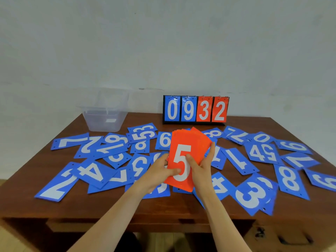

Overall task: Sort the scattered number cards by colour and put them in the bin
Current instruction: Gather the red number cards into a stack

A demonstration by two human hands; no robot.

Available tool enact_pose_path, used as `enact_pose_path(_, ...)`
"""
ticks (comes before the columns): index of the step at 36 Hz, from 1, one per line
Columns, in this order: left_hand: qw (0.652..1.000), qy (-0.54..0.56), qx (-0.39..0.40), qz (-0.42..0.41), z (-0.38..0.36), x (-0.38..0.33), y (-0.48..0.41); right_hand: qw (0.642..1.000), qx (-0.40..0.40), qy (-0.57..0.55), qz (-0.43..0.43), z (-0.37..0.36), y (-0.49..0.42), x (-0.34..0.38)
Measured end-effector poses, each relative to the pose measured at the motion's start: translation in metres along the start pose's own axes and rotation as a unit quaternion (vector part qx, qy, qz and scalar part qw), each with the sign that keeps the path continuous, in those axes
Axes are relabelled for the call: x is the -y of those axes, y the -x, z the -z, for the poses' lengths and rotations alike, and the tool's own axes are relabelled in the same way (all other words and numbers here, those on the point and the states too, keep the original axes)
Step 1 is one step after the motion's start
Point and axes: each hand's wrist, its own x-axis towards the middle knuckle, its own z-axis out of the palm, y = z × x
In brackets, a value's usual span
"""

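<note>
Your left hand (158, 170) and right hand (203, 166) both grip the stack of red cards (189, 140), thumbs curled over the white 5 on top. Blue cards (252, 195) lie scattered around it, with 7, 2, 4, 3 and 8 readable. The scoreboard (195, 110) reads 0932. The clear bin (103, 120) stands back left on the brown wooden table (109, 210), before a pale wall (163, 42).

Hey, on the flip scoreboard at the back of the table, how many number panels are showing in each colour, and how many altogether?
Blue panels: 2
Red panels: 2
Total: 4
</note>
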Motion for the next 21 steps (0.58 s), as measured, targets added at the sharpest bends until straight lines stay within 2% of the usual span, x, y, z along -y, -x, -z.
enact_pose_path(4, 0.998, -0.014, -0.033, -0.049, 0.004, 0.001, 0.001, 1.0, 0.008, -0.002, 0.002, 0.002, -0.005, 0.001)
enact_pose_path(8, 0.988, -0.124, -0.04, -0.087, 0.014, -0.001, 0.007, 0.999, 0.003, 0.042, 0.025, 0.013, -0.009, 0.011)
enact_pose_path(10, 0.972, -0.209, -0.05, -0.095, 0.02, -0.002, 0.009, 0.994, 0.011, 0.109, 0.013, 0.018, -0.011, 0.015)
enact_pose_path(12, 0.941, -0.319, -0.054, -0.1, 0.025, -0.005, 0.01, 0.988, 0.033, 0.153, -0.002, 0.022, -0.01, 0.015)
enact_pose_path(15, 0.885, -0.45, -0.059, -0.11, 0.025, -0.013, 0.016, 0.987, 0.07, 0.136, -0.038, 0.027, -0.004, 0.014)
enact_pose_path(21, 0.791, -0.59, -0.037, -0.156, 0.013, -0.01, 0.022, 0.983, 0.087, 0.14, -0.086, 0.039, 0.012, 0.004)
